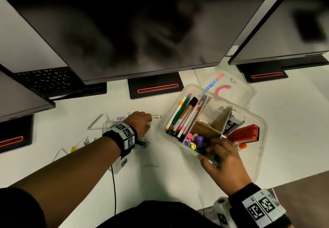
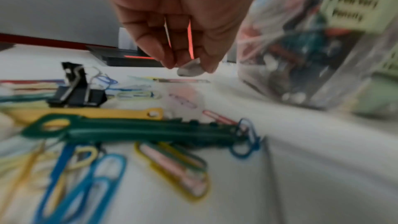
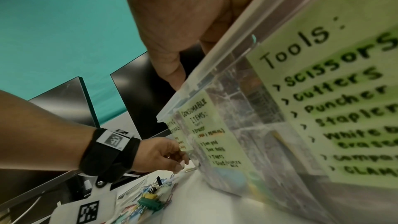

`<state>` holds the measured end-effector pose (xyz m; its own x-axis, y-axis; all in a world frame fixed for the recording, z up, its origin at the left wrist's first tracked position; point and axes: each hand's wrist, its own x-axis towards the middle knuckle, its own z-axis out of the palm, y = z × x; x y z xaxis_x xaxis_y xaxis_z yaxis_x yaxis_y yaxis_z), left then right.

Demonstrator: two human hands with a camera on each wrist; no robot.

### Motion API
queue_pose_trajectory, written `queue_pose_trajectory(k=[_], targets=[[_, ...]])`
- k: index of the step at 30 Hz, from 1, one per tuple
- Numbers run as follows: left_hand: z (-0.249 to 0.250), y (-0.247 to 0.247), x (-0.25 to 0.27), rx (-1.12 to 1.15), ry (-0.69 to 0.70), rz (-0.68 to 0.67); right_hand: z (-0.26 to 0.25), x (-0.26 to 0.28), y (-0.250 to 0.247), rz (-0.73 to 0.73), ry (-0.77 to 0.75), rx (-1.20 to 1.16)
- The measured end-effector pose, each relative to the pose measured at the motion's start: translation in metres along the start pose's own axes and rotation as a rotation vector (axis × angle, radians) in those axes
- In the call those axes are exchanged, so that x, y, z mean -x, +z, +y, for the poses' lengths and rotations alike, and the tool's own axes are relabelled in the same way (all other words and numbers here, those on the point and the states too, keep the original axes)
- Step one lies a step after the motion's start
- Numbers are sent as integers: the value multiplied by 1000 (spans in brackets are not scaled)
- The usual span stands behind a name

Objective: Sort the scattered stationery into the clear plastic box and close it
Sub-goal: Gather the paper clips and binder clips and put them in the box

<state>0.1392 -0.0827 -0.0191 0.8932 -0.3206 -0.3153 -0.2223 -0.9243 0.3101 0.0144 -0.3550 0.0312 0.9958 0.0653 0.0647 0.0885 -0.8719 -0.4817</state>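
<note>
The clear plastic box (image 1: pixel 259 156) stands open on the white desk, with pens (image 1: pixel 183 113), a red tool (image 1: pixel 243 135) and small coloured bits in its compartments. My right hand (image 1: pixel 207 154) grips the box's near rim (image 3: pixel 215 67), fingers inside and thumb outside. My left hand (image 1: pixel 148 121) hovers left of the box over the scattered clips, and its fingertips (image 2: pixel 170 62) pinch a small white piece (image 2: pixel 189 71). A metal clip (image 1: pixel 156 116) lies just beyond that hand. Coloured paper clips (image 2: pixel 103 173), a black binder clip (image 2: pixel 75 94) and a green fastener (image 2: pixel 140 130) lie below it.
The box's lid (image 1: pixel 229 83) lies flat behind the box. Clear plastic rulers (image 1: pixel 97 122) lie left of the clips. Monitors overhang the back of the desk, their black stands (image 1: pixel 154 88) and a keyboard (image 1: pixel 48 79) beneath. Green labels (image 3: pixel 323 91) cover the box's side.
</note>
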Motion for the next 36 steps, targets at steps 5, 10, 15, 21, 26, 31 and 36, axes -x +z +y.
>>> queue_pose_trajectory(k=[5,10,15,21,26,31,36], targets=[[-39,-11,50,150,-99,66,-28,-16,-7,108,-5,116],[-100,-16,103,182,-276,95,-95,-52,12,65,-188,26],[-145,-12,151,168,-433,72,-139,-55,66,-313,-331,-5],[-173,-4,193,192,-559,58,-127,-40,111,-667,-8,378],[-183,7,212,246,-633,0,-115,-39,122,-719,240,305],[-188,17,218,325,-694,12,-129,-41,139,-672,172,224],[-180,18,206,411,-739,72,-148,-45,146,-621,92,69]])
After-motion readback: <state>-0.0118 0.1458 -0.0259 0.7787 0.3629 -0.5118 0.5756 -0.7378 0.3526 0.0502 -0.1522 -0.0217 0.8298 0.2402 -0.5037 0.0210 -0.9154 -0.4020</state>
